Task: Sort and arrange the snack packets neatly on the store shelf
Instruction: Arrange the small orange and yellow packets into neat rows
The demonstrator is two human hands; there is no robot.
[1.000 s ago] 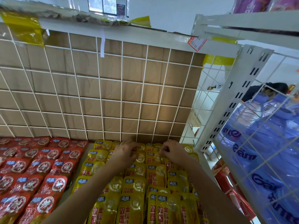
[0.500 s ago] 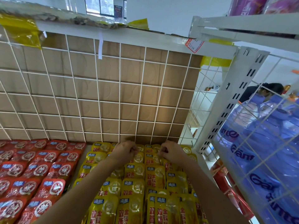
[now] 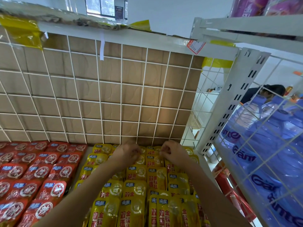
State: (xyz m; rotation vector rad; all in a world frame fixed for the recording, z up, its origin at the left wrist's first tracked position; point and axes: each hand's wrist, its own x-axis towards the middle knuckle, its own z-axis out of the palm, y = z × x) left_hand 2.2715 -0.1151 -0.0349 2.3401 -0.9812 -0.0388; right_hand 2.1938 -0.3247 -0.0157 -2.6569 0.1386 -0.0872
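Note:
Yellow snack packets [image 3: 136,208] lie in overlapping rows on the right part of the shelf, and red snack packets [image 3: 32,177] fill the left part. Both my arms reach to the back row of the yellow packets, by the wire grid. My left hand [image 3: 127,153] has its fingers curled and pinches the top of a yellow packet there. A little to its right, my right hand [image 3: 172,153] pinches another back-row yellow packet with curled fingers. The packets under the hands are mostly hidden.
A white wire grid [image 3: 98,95] backed by brown cardboard closes the shelf's rear. A white slotted upright [image 3: 232,99] and a wire side panel stand at the right, with large blue water bottles [image 3: 262,145] behind them. A person [image 3: 268,90] is beyond.
My fingers have gone from lying over the back-row packets to curling tight on them. Both hands stay at the back row and have barely shifted.

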